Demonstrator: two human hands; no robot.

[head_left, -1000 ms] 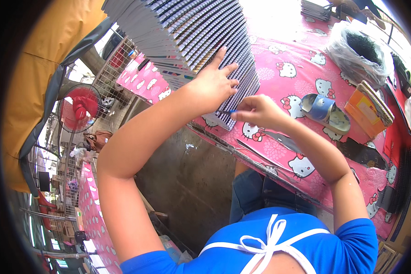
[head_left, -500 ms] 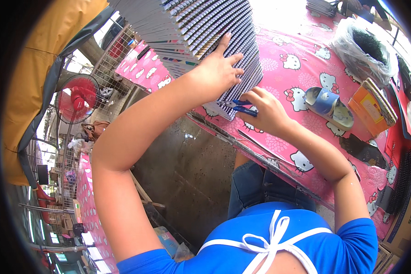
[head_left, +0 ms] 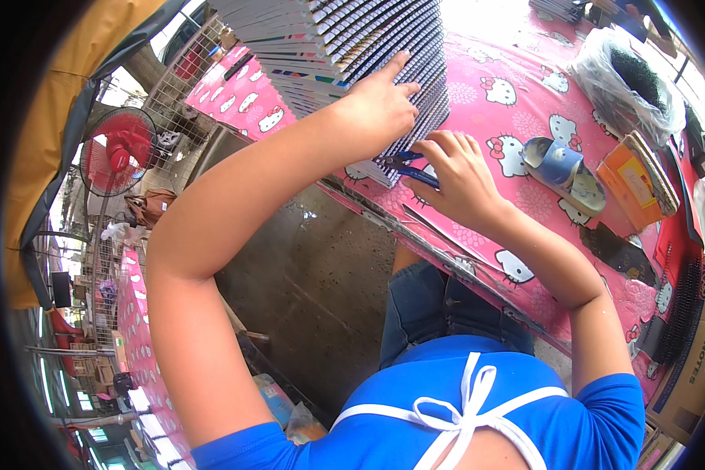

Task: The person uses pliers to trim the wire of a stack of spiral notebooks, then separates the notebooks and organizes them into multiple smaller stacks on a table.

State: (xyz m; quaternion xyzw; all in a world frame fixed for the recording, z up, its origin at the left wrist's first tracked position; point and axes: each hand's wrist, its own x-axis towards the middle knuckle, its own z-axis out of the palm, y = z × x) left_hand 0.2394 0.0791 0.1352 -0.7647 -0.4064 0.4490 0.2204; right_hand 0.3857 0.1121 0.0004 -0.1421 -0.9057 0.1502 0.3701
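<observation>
A tall stack of spiral-bound notebooks (head_left: 399, 48) stands at the table's edge, its coil spines turned toward me. My left hand (head_left: 377, 112) rests on the spines with its fingers stretched over the coils, index finger pointing up the stack. Low on the stack, my right hand (head_left: 464, 174) holds a pair of blue-handled cutting pliers (head_left: 417, 172). Their jaws are at the coil ends near the bottom corner. Whether the blades are closed on a coil is too small to tell.
The pink patterned table (head_left: 478, 235) carries a blue slide slipper (head_left: 562, 174), an orange packet (head_left: 628, 188) and a plastic bag (head_left: 595, 86) of black coils. More black coils (head_left: 684, 301) lie near a cardboard box (head_left: 693, 352). A red fan (head_left: 119, 153) stands left. Another person shows at top right.
The right hand and pliers have shifted slightly up and left along the stack's lower end, and the hand has turned, with its fingers extending further. The left hand has slid slightly up the spines.
</observation>
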